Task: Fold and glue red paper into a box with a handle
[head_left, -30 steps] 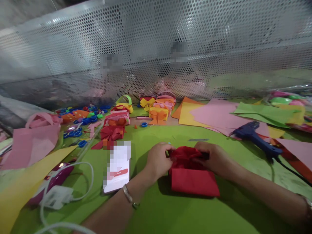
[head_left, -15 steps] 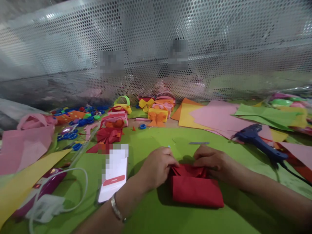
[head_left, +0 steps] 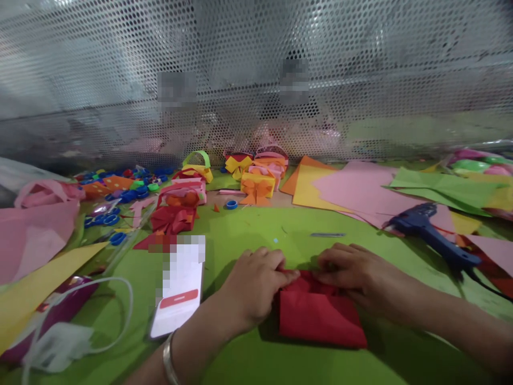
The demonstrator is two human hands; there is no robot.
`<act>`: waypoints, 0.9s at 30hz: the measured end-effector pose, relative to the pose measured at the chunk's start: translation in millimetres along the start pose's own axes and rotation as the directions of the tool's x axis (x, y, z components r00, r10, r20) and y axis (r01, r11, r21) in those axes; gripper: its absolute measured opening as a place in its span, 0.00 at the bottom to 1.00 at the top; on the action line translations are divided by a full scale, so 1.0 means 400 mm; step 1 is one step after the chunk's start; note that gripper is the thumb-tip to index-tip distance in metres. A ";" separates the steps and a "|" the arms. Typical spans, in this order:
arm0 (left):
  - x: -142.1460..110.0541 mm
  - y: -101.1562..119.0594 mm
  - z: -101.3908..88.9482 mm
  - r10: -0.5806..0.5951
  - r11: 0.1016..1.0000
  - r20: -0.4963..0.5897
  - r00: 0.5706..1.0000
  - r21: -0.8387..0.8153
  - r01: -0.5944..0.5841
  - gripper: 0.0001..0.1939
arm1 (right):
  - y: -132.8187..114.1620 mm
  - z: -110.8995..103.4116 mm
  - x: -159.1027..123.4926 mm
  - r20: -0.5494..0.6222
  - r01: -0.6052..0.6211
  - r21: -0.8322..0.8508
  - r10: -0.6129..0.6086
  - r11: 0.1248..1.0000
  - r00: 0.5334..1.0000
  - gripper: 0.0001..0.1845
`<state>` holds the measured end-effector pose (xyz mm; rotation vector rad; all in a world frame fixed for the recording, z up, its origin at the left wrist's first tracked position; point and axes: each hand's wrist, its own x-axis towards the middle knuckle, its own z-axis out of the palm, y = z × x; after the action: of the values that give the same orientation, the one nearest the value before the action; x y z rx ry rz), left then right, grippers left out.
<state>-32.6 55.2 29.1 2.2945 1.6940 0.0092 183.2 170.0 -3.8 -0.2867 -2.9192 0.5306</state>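
A folded red paper (head_left: 320,320) lies on the green tabletop (head_left: 236,358), its wide front panel facing me. At its upper left corner my left hand (head_left: 260,280) is closed, thumb and fingers pressed on the folded edge. My right hand (head_left: 347,272) is closed on the upper right part, its fingers curled over the fold. The paper's far edge is partly hidden under both hands. Beyond them lies a thin metal strip (head_left: 327,235). A lit phone (head_left: 182,289) rests to the left of my left forearm.
Small paper bags with bows, among them a red one (head_left: 172,219) and a yellow one (head_left: 258,184), stand at the back. Coloured paper sheets (head_left: 356,187) and a blue glue gun (head_left: 435,235) lie right. A white charger (head_left: 60,345) and blue-handled scissors (head_left: 106,218) lie left.
Both hands have shifted slightly inward along the paper's upper edge, and my fingers press flatter on it. The red front panel lies a little flatter. The view has shifted slightly.
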 end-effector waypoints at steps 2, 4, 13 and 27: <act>0.001 -0.018 0.009 0.019 0.993 -0.056 0.998 -0.115 -0.025 0.14 | 0.004 0.002 0.003 -0.032 -0.053 0.158 0.059 0.986 0.998 0.17; 0.006 -0.036 0.015 -0.015 0.959 -0.108 0.994 -0.284 -0.017 0.18 | 0.012 0.006 0.010 -0.066 -0.127 0.348 0.159 0.929 0.985 0.16; 0.027 -0.034 0.030 -0.300 0.819 -0.186 0.936 -0.553 0.153 0.16 | -0.001 0.018 0.026 -0.167 -0.310 0.508 0.445 0.804 0.880 0.10; 0.032 -0.015 0.049 -0.176 0.916 -0.281 0.944 -0.397 0.053 0.22 | 0.002 0.030 0.020 -0.304 -0.043 0.312 0.142 0.949 0.942 0.15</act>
<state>-31.0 64.3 6.9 1.9691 1.7779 0.6552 173.2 168.5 -13.9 -0.4270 -2.4740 0.8449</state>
